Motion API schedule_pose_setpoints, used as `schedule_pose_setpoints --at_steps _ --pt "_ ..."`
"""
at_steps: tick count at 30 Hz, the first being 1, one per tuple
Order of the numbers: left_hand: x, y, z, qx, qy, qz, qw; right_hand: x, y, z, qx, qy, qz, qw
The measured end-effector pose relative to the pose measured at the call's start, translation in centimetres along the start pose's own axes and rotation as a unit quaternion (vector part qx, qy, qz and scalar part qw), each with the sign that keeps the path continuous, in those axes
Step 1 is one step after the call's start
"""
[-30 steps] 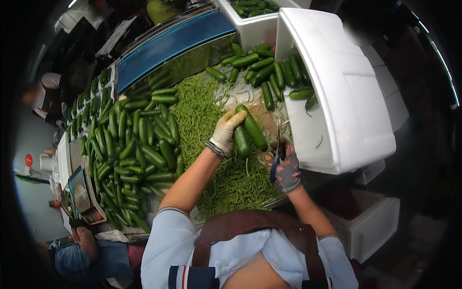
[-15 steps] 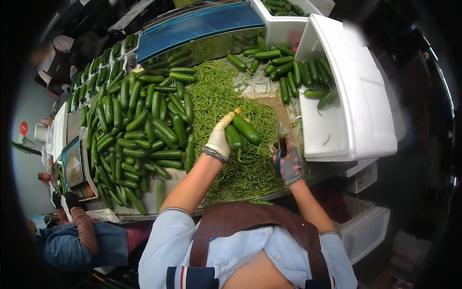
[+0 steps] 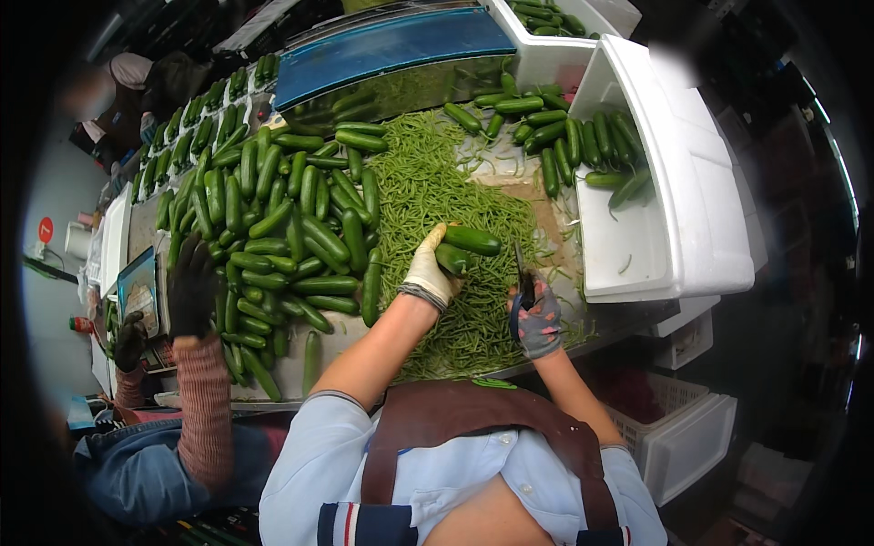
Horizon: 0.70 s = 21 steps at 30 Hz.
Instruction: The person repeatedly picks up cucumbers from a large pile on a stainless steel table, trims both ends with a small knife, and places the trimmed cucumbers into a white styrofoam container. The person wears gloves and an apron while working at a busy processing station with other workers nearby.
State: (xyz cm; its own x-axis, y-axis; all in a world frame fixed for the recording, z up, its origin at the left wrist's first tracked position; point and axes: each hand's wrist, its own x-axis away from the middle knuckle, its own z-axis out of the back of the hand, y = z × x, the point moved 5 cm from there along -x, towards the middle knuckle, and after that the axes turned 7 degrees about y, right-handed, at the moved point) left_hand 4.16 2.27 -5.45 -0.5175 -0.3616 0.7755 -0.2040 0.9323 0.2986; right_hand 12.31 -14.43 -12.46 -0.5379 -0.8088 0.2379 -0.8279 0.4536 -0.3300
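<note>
Gloved left hand point(image 3: 428, 273) clamps two dark glossy cucumbers point(image 3: 464, 247) above the heap of green trimmings point(image 3: 437, 191); right hand point(image 3: 537, 318) closes on a small knife point(image 3: 523, 278), blade hard to make out. White foam box point(image 3: 692, 209) beside holds cucumbers; another box point(image 3: 546, 45) is cut off at top

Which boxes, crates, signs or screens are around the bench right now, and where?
White foam box: right, tipped open, cucumbers inside.
Second white foam box: top centre, cucumbers inside.
White slatted crate: lower right, below bench.
Screen: far left, dark-framed, tilted.
Round red sign: left wall.
</note>
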Motion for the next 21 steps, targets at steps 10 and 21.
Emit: schedule_pose_setpoints --at_steps 10,21 --pt "-0.3 0.2 1.0 0.007 0.031 -0.022 0.999 0.2 0.6 -0.6 0.448 0.033 0.200 0.871" --pt "-1.8 0.6 1.0 0.073 0.020 -0.079 0.994 1.7 1.2 -4.0 0.525 0.061 0.162 0.833"
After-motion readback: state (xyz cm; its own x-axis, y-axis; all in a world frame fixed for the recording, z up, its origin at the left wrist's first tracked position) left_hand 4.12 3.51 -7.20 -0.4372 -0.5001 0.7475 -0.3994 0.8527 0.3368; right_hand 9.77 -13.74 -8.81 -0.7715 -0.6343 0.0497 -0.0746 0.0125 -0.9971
